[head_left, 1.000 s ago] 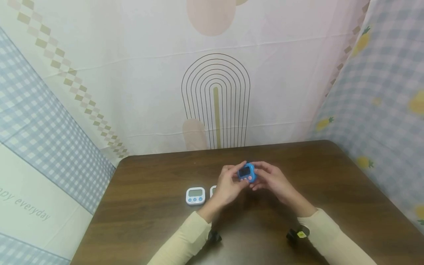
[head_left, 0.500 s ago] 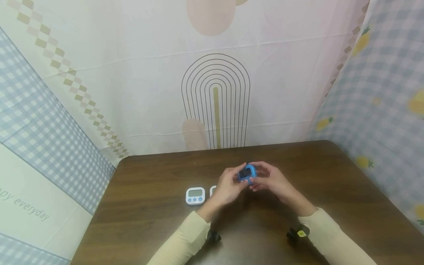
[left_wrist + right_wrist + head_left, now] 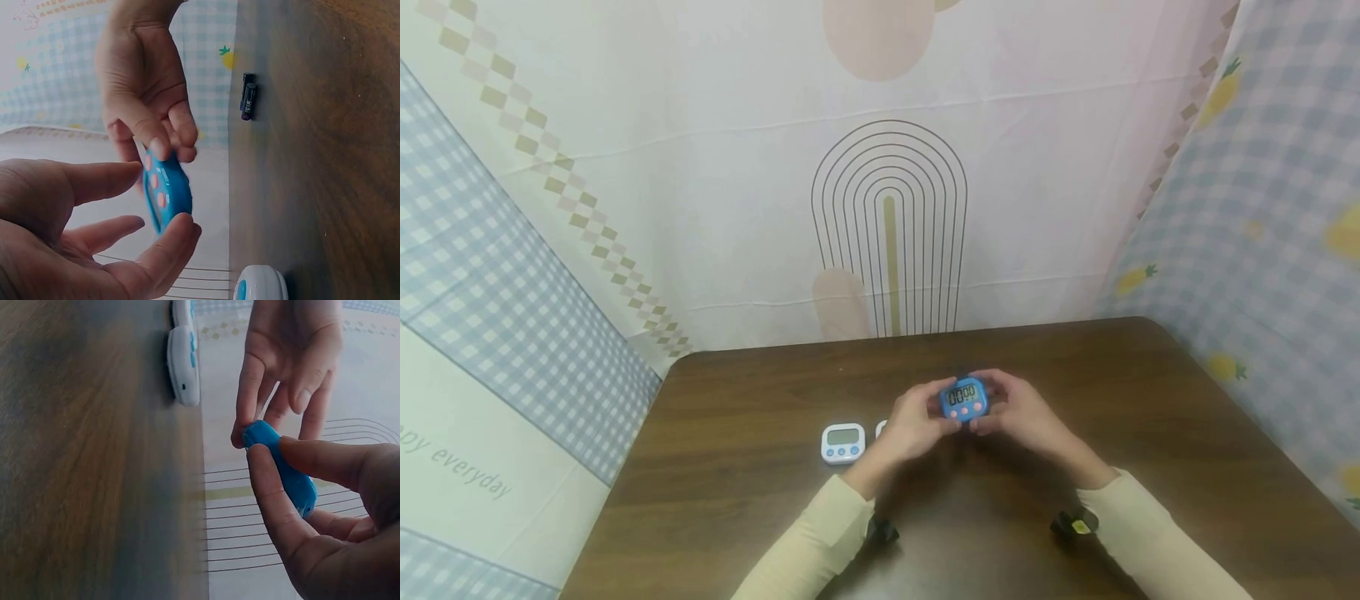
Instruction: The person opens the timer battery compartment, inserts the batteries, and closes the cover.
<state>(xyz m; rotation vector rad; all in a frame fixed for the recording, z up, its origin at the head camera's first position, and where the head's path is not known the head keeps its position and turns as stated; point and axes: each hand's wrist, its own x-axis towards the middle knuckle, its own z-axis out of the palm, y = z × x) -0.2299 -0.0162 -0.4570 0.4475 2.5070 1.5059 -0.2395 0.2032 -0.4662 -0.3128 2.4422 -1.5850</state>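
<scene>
A blue kitchen timer [image 3: 965,400] with pink buttons is held above the table between both hands, its display facing the head camera and reading zeros. My left hand [image 3: 917,419] has its fingertips at the timer's left edge. From the other side, my right hand [image 3: 1021,410] pinches the timer between thumb and fingers. In the right wrist view the edge and back of the blue timer [image 3: 284,465] show. A white timer [image 3: 842,444] with blue buttons lies to the left of my left hand. Beside it, a second white timer [image 3: 881,428] is mostly hidden behind that hand.
Two dark batteries [image 3: 248,97] lie on the tabletop in the left wrist view. The brown wooden table [image 3: 737,517] ends at a patterned cloth [image 3: 752,208] behind, and a checked cloth [image 3: 1262,333] hangs at the right.
The blue timer has turned to face the head camera and shifted slightly right. Its display, dark before, now shows digits. The right thumb has moved down to the timer's lower edge.
</scene>
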